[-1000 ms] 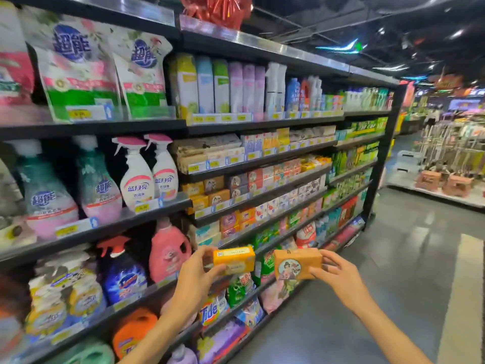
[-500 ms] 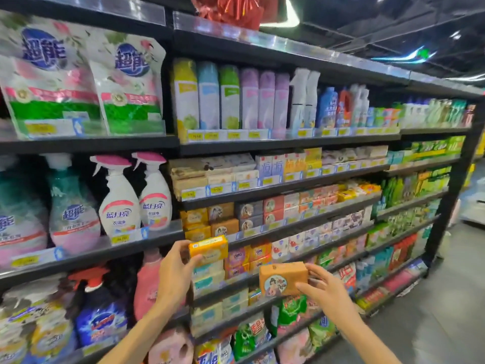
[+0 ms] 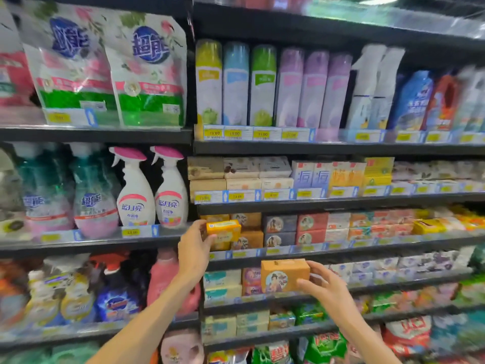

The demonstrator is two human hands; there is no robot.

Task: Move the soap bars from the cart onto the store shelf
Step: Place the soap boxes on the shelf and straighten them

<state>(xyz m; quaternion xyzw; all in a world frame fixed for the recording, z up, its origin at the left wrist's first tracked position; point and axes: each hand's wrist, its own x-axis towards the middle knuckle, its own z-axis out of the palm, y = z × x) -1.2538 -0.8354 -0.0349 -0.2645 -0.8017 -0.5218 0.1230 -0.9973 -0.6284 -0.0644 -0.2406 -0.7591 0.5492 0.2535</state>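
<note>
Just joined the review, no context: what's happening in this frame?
A person is stocking soap at a store shelf. The left hand grips a yellow soap box right at the row of matching yellow and brown bars on the soap shelf, seemingly about to place it. The right hand holds an orange soap box lower, in front of the next shelf down. Neither box is placed yet.

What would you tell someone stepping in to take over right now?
Left hand grips a yellow soap bar, held up against the soap row at the left end of its shelf.
Right hand grips an orange soap box, lower down, in front of the shelf below.
Done: both bars brought to the shelves.
Left: set each bar in place and let go. The cart is out of view, so I cannot tell how many remain.
</note>
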